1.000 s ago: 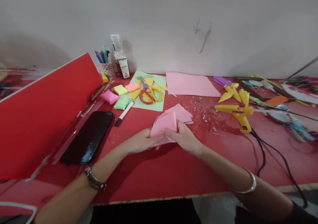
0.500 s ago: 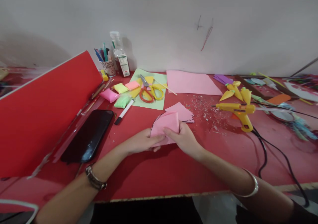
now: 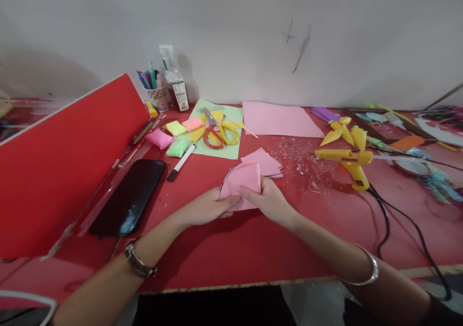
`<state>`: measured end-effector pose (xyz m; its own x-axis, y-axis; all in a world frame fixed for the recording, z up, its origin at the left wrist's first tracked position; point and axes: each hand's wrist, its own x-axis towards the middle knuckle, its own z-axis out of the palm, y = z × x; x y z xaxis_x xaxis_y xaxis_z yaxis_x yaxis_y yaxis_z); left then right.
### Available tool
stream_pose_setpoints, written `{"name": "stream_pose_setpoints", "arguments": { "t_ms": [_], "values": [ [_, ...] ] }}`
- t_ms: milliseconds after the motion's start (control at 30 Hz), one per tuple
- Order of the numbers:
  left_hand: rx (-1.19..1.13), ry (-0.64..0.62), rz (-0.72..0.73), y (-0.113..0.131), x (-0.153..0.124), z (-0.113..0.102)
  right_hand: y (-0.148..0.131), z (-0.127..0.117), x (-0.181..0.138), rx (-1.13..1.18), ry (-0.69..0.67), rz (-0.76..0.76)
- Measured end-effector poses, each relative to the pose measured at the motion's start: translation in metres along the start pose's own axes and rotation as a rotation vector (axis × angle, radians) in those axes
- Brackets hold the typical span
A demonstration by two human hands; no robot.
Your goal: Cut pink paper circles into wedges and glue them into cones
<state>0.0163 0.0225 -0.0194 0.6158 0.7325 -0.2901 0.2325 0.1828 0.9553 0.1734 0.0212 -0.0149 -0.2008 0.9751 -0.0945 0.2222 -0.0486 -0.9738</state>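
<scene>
Two hands, left hand (image 3: 208,206), right hand (image 3: 269,201), pink paper (image 3: 241,180), scissors (image 3: 217,134) beyond

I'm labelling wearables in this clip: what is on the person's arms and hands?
Both forearms are bare, no sleeves showing. The left hand has a dark metal-link wristwatch on its wrist. The right hand has a plain silver bangle on its wrist. No gloves; any rings cannot be made out.

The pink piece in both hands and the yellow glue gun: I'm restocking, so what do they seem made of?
Pink piece: probably thin matte paper, since it curls softly between the left hand and right hand. Glue gun: apparently glossy moulded plastic.
</scene>
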Motion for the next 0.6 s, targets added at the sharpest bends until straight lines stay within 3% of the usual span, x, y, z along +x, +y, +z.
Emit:
{"name": "stream_pose_setpoints", "arguments": {
  "t_ms": [600],
  "values": [
    [0.216,-0.026,0.052,0.0019,-0.0022,-0.0043,0.0017,-0.0084,0.0066,0.077,-0.045,0.028]
  ]
}}
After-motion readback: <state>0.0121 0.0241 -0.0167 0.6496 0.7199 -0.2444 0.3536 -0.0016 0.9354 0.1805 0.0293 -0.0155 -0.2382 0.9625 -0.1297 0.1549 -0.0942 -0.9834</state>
